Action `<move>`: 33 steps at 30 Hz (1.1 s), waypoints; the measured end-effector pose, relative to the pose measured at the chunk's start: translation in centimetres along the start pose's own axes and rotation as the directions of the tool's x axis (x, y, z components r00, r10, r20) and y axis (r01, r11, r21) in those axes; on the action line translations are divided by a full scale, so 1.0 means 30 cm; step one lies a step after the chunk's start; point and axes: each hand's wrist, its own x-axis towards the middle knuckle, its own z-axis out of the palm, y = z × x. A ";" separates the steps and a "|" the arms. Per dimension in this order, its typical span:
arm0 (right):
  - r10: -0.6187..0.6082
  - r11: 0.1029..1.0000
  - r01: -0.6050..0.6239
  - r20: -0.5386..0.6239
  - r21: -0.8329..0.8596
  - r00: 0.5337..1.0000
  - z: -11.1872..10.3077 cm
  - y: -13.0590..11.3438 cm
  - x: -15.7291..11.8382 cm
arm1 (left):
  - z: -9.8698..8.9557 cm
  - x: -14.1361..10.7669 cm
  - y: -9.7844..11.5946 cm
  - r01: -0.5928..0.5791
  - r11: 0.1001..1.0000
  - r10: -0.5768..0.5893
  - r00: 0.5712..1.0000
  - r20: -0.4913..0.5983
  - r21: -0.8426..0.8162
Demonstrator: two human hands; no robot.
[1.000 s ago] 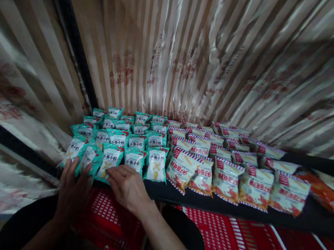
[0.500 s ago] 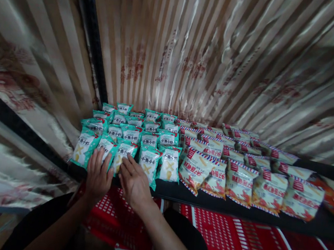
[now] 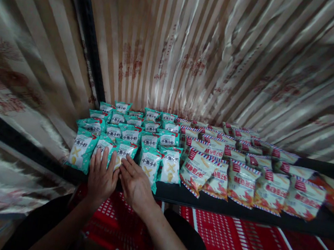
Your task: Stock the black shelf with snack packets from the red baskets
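Note:
Teal-and-white snack bags (image 3: 130, 136) stand in rows on a dark shelf (image 3: 194, 200). My left hand (image 3: 102, 176) lies with stretched fingers against the front of the second bag (image 3: 103, 142) from the left in the front row. Beside it, my right hand (image 3: 136, 183) is open, its extended fingertips touching the lower right part of the third bag (image 3: 125, 149). The lower parts of both bags are partly hidden by my hands. At the left end of the row leans another teal bag (image 3: 80, 151).
Cream bags with red print (image 3: 242, 183) fill the shelf to the right, with an orange bag (image 3: 333, 198) at its far end. Red baskets (image 3: 217, 232) sit below the front edge. A dark post (image 3: 89, 30) and striped sheeting (image 3: 176, 53) rise behind.
My left hand has shifted slightly right and down, closer to my right hand. The leftmost front bag appears a little further left and turned. The right hand has barely moved.

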 end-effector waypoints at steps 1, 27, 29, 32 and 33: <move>0.001 1.000 -0.001 0.003 0.011 1.000 -0.001 0.000 0.002 | -0.002 0.001 0.001 -0.003 1.000 0.003 1.000 0.004 0.003; 0.241 0.969 -0.171 -0.552 0.176 0.798 -0.180 0.195 -0.039 | 0.021 -0.009 0.015 -0.146 0.988 0.149 0.985 -0.084 0.049; 0.228 0.972 -0.154 -0.553 0.179 0.801 -0.183 0.198 -0.048 | 0.019 -0.010 0.023 -0.127 0.990 0.131 0.988 -0.080 0.057; 0.214 0.974 -0.133 -0.552 0.184 0.806 -0.195 0.199 -0.068 | 0.018 -0.015 0.032 -0.109 0.993 0.115 0.987 -0.115 0.051; 0.213 0.974 -0.131 -0.553 0.185 0.805 -0.200 0.202 -0.076 | 0.018 -0.017 0.034 -0.106 0.993 0.111 0.986 -0.128 0.048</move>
